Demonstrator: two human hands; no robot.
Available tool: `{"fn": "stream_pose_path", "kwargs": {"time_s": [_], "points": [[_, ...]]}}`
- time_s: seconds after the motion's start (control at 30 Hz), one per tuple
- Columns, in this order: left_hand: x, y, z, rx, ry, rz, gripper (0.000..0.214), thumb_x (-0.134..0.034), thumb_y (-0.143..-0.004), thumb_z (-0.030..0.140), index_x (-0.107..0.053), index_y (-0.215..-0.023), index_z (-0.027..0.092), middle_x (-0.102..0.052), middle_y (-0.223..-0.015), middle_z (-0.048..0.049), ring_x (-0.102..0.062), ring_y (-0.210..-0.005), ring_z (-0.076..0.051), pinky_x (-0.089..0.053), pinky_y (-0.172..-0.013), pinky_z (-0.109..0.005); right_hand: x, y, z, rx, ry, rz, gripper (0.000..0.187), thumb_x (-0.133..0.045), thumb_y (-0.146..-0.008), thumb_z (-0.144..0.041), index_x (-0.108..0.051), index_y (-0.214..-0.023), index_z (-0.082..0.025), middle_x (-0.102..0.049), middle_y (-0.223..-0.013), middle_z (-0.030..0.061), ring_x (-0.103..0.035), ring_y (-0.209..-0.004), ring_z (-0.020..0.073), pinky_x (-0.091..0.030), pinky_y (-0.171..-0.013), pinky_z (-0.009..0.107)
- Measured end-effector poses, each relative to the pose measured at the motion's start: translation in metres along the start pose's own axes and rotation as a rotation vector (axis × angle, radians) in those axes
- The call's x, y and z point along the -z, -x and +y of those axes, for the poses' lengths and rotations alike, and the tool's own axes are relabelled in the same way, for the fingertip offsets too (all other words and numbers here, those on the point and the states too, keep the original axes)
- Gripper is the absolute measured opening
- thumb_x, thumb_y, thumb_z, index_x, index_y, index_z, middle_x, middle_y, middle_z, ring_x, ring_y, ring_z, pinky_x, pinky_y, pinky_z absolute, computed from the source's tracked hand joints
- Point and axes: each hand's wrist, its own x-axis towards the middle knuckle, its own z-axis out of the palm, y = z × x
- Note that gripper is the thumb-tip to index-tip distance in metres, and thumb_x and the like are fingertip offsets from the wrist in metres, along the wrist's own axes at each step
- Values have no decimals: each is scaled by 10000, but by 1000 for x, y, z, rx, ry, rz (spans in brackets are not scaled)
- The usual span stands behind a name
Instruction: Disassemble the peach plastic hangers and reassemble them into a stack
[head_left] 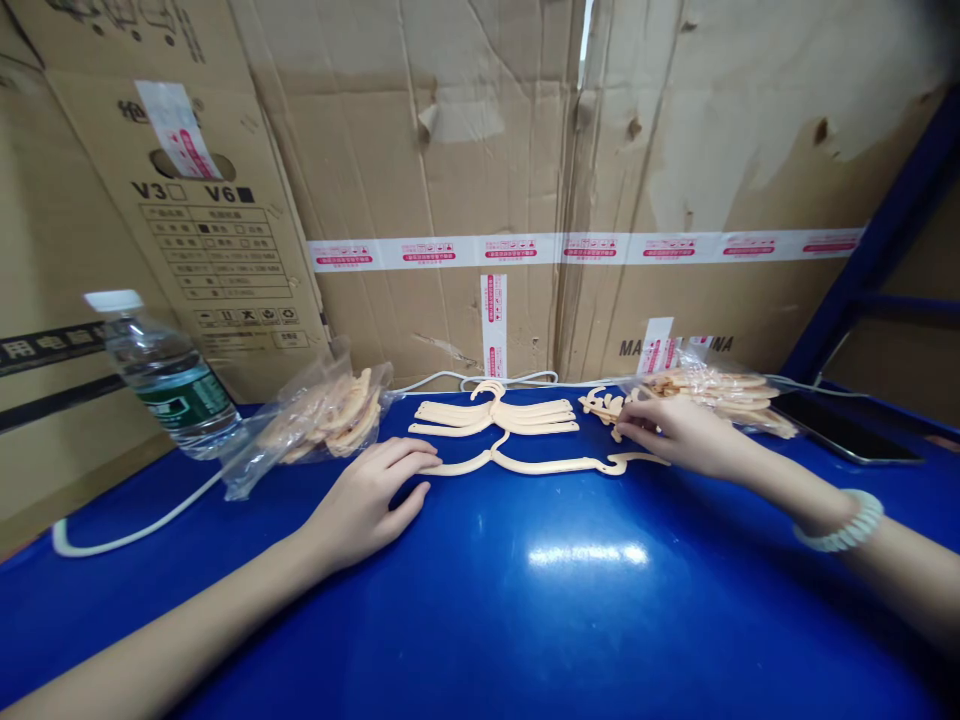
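Observation:
A single cream plastic hanger point(540, 463) lies flat on the blue table point(525, 600). My left hand point(367, 500) rests on the table with fingers stretched out, its fingertips touching the hanger's left end. My right hand point(675, 435) is at the hanger's right end, fingers pinched on a small cream plastic piece point(609, 406) from a loose heap. A stack of several finished hangers point(495, 412) lies just behind. A white bead bracelet point(844, 525) is on my right wrist.
A clear bag of cream pieces point(322, 415) lies at the left, another bag point(720, 390) at the right. A water bottle point(169, 375) stands far left, a white cable point(135, 525) runs along the table, and a dark phone point(847, 430) lies at the right. Cardboard boxes point(480, 180) wall the back.

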Motion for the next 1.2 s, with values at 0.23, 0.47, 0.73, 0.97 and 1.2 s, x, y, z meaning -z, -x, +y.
{"fn": "stream_pose_path", "kwargs": {"time_s": [0.23,0.47,0.73,0.97,1.2], "points": [[1,0,2,-5,-5,-1,251,-468,-910,178,-633,-1099,193,-661,-1147,-98,-619,-1052,-250,-496,-904,-425,-2,1,-4,8,18,4,292,-420,-919,-353,-634,-814,-184,-658,-714,63,-593,-635,206,-373,-577,293],[2,0,2,-13,-15,7,247,-471,-909,175,-631,-1096,193,-664,-1151,-101,-622,-1050,-254,-492,-908,-442,0,1,-6,32,-53,53,304,-406,-924,-377,-623,-807,-199,-662,-701,62,-584,-619,203,-380,-574,295],[3,0,4,-6,-28,-7,249,-470,-908,167,-637,-1090,192,-661,-1158,-97,-618,-1060,-257,-481,-913,-434,-1,1,-7,13,-29,54,303,-409,-919,-379,-620,-802,-197,-654,-700,61,-584,-625,206,-369,-571,294],[2,1,1,-13,-33,-1,243,-474,-910,181,-639,-1088,200,-659,-1157,-94,-613,-1055,-253,-476,-921,-435,-2,1,-2,25,-9,41,287,-435,-912,-369,-639,-812,-194,-675,-723,64,-596,-625,197,-386,-577,290],[1,1,0,-7,-37,15,257,-480,-904,200,-628,-1114,192,-674,-1139,-96,-622,-1041,-254,-485,-922,-430,-1,2,2,24,-11,-8,229,-476,-884,-319,-679,-872,-214,-698,-785,51,-622,-659,201,-425,-619,303]]}}
